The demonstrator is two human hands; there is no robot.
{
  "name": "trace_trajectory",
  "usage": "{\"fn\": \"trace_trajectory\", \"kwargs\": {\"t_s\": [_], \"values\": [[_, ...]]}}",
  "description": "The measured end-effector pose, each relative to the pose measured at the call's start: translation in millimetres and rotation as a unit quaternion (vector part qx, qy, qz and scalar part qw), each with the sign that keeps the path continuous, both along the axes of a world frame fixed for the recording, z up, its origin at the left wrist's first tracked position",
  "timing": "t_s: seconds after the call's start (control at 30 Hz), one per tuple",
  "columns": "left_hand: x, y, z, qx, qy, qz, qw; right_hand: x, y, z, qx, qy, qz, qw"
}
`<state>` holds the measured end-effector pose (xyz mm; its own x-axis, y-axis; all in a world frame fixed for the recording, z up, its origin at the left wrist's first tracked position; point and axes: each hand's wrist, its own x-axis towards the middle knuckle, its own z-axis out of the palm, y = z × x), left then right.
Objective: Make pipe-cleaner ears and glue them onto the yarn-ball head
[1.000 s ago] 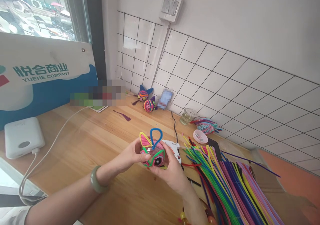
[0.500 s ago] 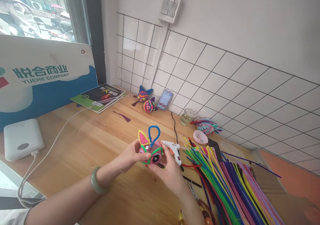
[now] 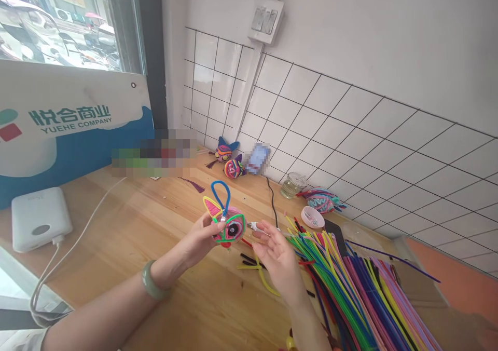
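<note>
My left hand [image 3: 203, 237] grips a colourful pipe-cleaner animal figure [image 3: 241, 225] above the wooden table. It has a pink body edged in green, a big black-and-white eye, a pink-and-yellow pointed ear and a blue loop [image 3: 220, 183] rising from its top. To the right of the figure, and apart from it, my right hand [image 3: 274, 247] has its fingers spread with nothing visible in them. Behind those fingers, a white glue gun [image 3: 253, 226] shows only in part. Cut pipe-cleaner pieces [image 3: 249, 261] lie on the table beneath.
Long pipe cleaners [image 3: 350, 283] fan out at the right. Farther back are a pink dish [image 3: 312, 217], a glass jar [image 3: 291, 186], a striped figure [image 3: 322, 200] and two finished figures [image 3: 233, 167]. A white power bank [image 3: 41, 218] with a cable sits at the left.
My right hand has let go of the figure and opened to its right. My left hand has shifted the figure slightly left and up, and cut pieces under it now show.
</note>
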<state>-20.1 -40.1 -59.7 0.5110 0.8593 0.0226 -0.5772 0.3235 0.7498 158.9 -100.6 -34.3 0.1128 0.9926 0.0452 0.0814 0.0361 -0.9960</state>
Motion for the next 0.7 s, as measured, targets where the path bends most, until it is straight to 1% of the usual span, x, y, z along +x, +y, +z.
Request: {"fn": "trace_trajectory", "kwargs": {"t_s": [0.1, 0.17, 0.27, 0.37, 0.43, 0.5, 0.6, 0.7], "values": [[-1.5, 2.1, -1.6, -0.041, -0.046, -0.004, 0.998, 5.5, -1.9, 7.3, 0.011, -0.008, -0.034, 0.999], [-2.4, 4.3, -3.3, -0.063, -0.072, -0.008, 0.995, 10.1, -3.4, 8.4, 0.02, -0.017, -0.051, 0.998], [-3.4, 7.6, -5.7, -0.089, -0.086, -0.008, 0.992, 17.7, -7.0, 3.3, 0.015, -0.017, -0.066, 0.998], [-3.5, 8.7, -6.0, -0.101, -0.083, 0.011, 0.991, 24.9, -13.0, -8.2, -0.007, -0.015, -0.084, 0.996], [-2.8, 8.3, -4.8, -0.093, -0.071, 0.035, 0.993, 27.9, -17.9, -17.4, -0.027, -0.022, -0.091, 0.995], [-2.1, 8.0, -3.0, -0.072, -0.047, 0.066, 0.994, 28.6, -22.7, -26.6, -0.048, -0.033, -0.081, 0.995], [-1.7, 9.8, -1.5, -0.028, 0.012, 0.109, 0.994, 25.5, -27.6, -38.8, -0.067, -0.047, -0.054, 0.995], [-2.7, 14.4, -1.9, 0.029, 0.075, 0.152, 0.985, 20.3, -29.6, -47.5, -0.073, -0.055, -0.046, 0.995]]}}
